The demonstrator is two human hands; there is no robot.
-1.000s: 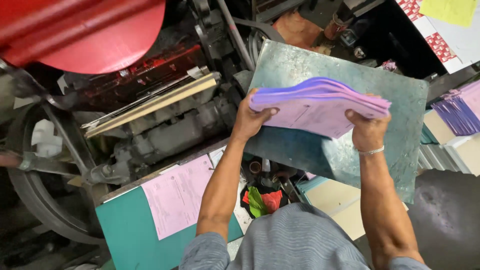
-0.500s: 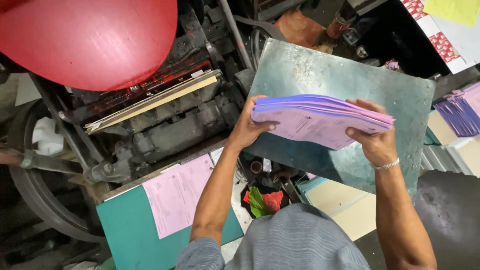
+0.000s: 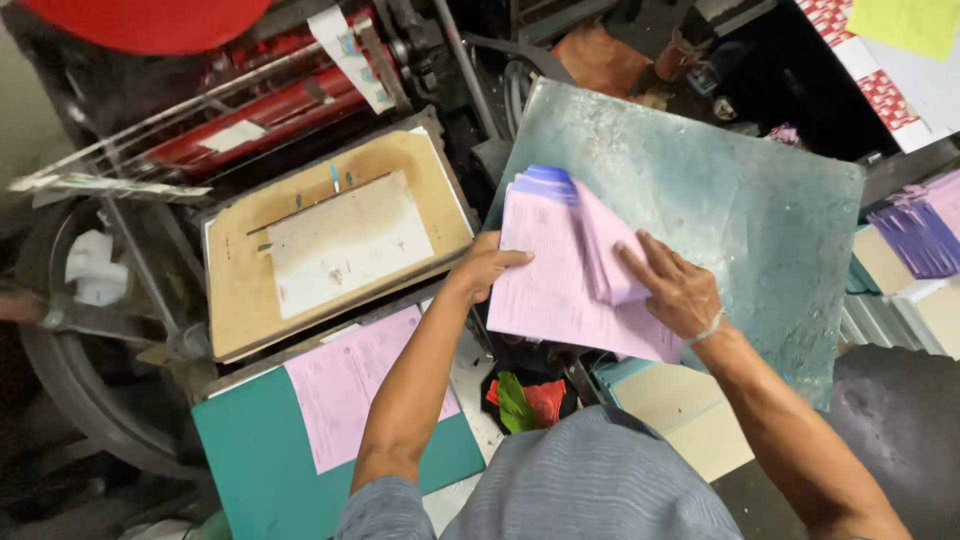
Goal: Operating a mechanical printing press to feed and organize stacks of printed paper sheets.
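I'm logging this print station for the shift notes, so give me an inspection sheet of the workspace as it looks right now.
Surface: worn, scuffed green-grey metal board, tilted, bearing the paper.
Job's things: stack of pink sheets lying on the board, its top sheets curled over.
Clutter: single pink sheet on a teal board; red and green rags below the stack; purple sheets at far right.
Hands: left hand steadies the stack's left edge; right hand bends back the top sheets.
Cables: nothing seen.
Surroundings: press with tan platen, red rollers, large wheel.
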